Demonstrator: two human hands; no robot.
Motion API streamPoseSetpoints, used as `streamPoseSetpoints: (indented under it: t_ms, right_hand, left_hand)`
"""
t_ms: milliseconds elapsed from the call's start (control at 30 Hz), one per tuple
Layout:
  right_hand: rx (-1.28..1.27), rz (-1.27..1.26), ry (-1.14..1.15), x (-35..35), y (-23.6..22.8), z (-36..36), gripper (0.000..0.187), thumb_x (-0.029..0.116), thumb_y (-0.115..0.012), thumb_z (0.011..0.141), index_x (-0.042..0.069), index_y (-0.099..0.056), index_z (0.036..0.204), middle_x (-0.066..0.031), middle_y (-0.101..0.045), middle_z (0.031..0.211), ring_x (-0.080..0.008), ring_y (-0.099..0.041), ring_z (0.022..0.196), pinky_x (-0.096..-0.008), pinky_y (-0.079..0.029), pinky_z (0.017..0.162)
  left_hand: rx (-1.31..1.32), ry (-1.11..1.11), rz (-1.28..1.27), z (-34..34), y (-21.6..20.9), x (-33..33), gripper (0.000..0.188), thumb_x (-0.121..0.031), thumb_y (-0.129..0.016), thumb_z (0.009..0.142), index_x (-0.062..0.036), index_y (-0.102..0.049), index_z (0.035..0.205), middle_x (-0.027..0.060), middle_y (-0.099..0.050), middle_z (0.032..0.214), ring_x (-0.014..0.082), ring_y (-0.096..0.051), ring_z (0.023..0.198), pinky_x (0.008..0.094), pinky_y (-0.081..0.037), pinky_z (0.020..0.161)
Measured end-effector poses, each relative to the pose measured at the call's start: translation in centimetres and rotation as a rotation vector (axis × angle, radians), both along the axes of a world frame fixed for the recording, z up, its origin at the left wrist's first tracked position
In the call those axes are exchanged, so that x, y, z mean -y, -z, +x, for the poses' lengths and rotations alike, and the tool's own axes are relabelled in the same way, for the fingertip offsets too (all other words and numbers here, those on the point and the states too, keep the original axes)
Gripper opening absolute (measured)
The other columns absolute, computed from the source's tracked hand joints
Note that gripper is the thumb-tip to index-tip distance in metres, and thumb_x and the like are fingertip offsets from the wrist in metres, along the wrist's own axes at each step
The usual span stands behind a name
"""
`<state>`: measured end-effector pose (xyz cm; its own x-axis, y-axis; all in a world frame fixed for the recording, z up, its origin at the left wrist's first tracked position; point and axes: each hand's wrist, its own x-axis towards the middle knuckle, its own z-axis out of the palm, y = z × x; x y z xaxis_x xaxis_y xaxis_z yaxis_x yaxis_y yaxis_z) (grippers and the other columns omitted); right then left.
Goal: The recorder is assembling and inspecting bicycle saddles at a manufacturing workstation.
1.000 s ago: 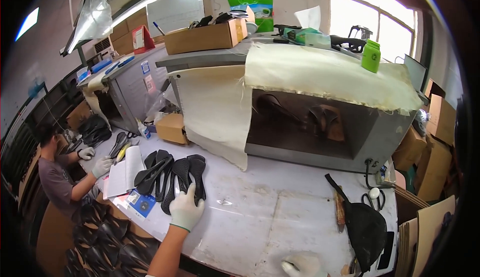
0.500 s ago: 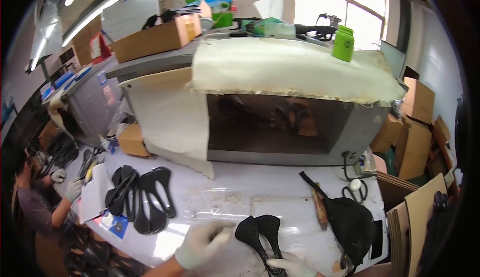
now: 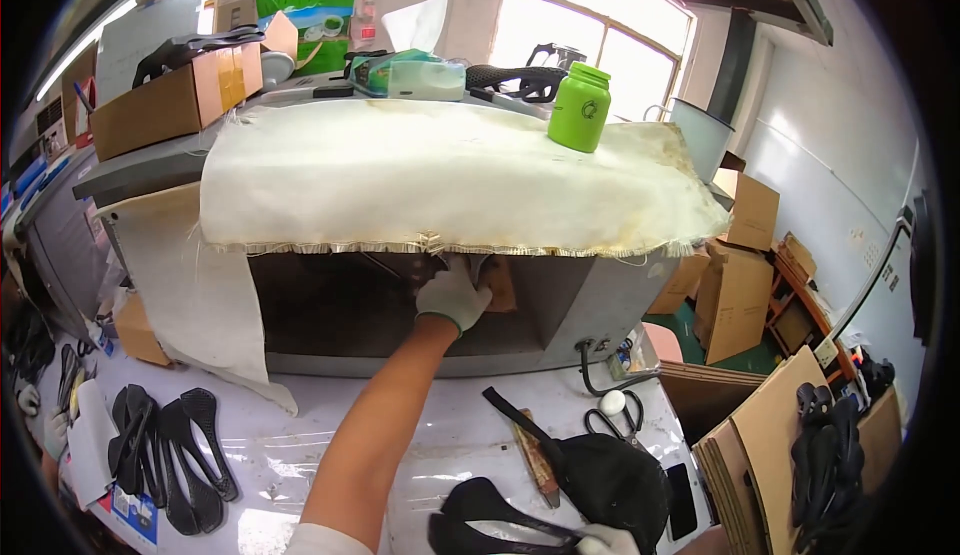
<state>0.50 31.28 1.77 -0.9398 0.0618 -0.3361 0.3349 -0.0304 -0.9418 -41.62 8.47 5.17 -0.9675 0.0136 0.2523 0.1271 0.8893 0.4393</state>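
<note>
My left hand (image 3: 455, 300), in a pale glove, reaches into the dark opening of a grey metal box (image 3: 605, 300). Its fingers are curled up beneath the cream cloth (image 3: 450, 175) that hangs over the box; what they grip is lost in shadow. A piece of brown board (image 3: 502, 287) shows beside them. At the lower edge my gloved right hand (image 3: 607, 540), partly cut off, is closed on the narrow end of a black bicycle saddle (image 3: 475, 505) with a long central gap. The saddle is tilted over the table, blurred.
Several black saddles (image 3: 170, 455) lie on the white table (image 3: 330, 395) at left. Right of centre are a black cloth bag (image 3: 610, 485), a worn wooden-handled tool (image 3: 537, 460), scissors (image 3: 615, 415) and a phone (image 3: 682, 500). A green jar (image 3: 580, 108) stands on the cloth. A co-worker's gloved hand (image 3: 55, 435) shows far left.
My left hand has moved from above the table into the box opening. My right hand still holds the saddle, now lower and turned sideways. The view has shifted right and closer to the box.
</note>
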Motion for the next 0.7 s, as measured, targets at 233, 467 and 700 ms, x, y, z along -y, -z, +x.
streamPoseSetpoints:
  t_ms: [233,467,700]
  right_hand:
    - [-0.456,-0.219,0.262,-2.8,-4.0,-7.0,0.035,0.037,-0.061,0.102,0.003,-0.067,0.101,-0.0075,-0.058,0.061,-0.0192,-0.052,0.043,-0.0320,-0.041,0.043]
    - [-0.416,-0.459,0.409,4.9,-4.7,-21.8,0.036,0.041,-0.059,0.106,0.006,-0.061,0.108,-0.0076,-0.062,0.078,-0.0187,-0.057,0.056,-0.0321,-0.046,0.051]
    - [-0.371,-0.533,0.339,13.9,-2.3,-38.1,0.042,0.037,-0.053,0.109,0.008,-0.047,0.138,-0.0112,-0.067,0.088,-0.0240,-0.066,0.063,-0.0354,-0.056,0.053]
  left_hand:
    - [-0.340,0.236,0.052,14.7,-1.6,7.3,0.061,-0.036,-0.069,0.084,-0.0016,-0.054,0.132,0.0216,-0.065,0.099,0.0411,-0.070,0.079,0.0515,-0.058,0.066]
    - [0.019,0.159,-0.007,42.4,4.4,14.8,0.065,-0.032,-0.078,0.088,0.0006,-0.054,0.139,0.0155,-0.068,0.096,0.0297,-0.070,0.082,0.0416,-0.058,0.075]
    - [-0.270,-0.121,0.358,50.9,10.0,16.7,0.065,-0.023,-0.078,0.086,-0.0019,-0.050,0.141,0.0100,-0.060,0.074,0.0301,-0.058,0.057,0.0441,-0.048,0.056]
